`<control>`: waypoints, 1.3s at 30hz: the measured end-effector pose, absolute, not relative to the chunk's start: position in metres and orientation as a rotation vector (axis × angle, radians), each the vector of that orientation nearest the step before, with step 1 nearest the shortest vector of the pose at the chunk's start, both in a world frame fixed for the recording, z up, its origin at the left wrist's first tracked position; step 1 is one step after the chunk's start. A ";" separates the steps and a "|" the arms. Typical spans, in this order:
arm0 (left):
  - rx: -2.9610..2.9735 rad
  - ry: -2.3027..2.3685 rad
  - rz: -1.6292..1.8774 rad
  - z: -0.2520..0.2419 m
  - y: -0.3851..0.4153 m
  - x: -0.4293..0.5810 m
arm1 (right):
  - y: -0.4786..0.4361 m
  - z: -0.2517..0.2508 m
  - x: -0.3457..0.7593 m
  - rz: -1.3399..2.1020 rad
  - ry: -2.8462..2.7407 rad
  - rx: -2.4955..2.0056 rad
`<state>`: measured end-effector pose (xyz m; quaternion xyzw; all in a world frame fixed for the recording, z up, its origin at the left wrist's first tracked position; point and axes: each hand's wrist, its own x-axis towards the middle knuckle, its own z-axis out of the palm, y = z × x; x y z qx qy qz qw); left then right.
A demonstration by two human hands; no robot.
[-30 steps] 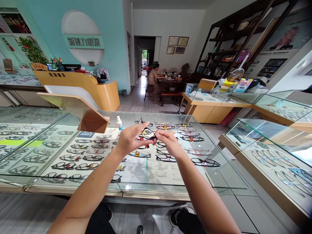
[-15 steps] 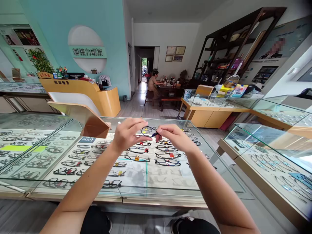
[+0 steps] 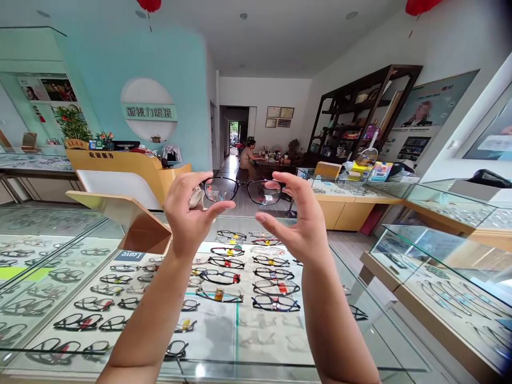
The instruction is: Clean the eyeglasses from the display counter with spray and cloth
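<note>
A pair of eyeglasses (image 3: 242,184) with thin dark rims and clear lenses is raised level above the glass display case (image 3: 256,368). My left hand (image 3: 188,205) grips it at the left lens, thumb below and fingers at the outer edge. A small pale piece (image 3: 197,198), perhaps cloth, shows by those fingers. At the right lens is my right hand (image 3: 298,210), thumb spread well below the frame. Its bent fingers are near the upper right rim, partly seen through the lens; whether they touch it I cannot tell. Rows of spectacle frames (image 3: 276,288) lie inside the case.
A tilted, wood-backed tabletop mirror or stand (image 3: 148,237) is left of my hands on the case. More glass cases (image 3: 444,288) stand to the right. Beyond are a yellow counter (image 3: 176,173), a dark shelf (image 3: 360,106) and a seated person (image 3: 248,159) at a table.
The eyeglasses have risen from low over the case and turned so both lenses show. My right hand's thumb and fingers have spread from a pinch. The view has tilted upward.
</note>
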<state>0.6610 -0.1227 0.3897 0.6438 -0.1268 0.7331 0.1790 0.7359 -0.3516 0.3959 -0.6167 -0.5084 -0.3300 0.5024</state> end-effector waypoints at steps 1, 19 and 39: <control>1.827 -0.335 2.062 0.389 -0.124 0.661 | -0.350 0.394 0.739 -0.812 -1.211 -1.499; 1.867 -0.093 1.674 0.377 -0.141 0.663 | -0.348 0.392 0.737 -0.825 -0.986 -1.519; 1.823 -0.058 1.706 0.376 -0.148 0.670 | -0.343 0.388 0.738 -0.911 -0.899 -1.519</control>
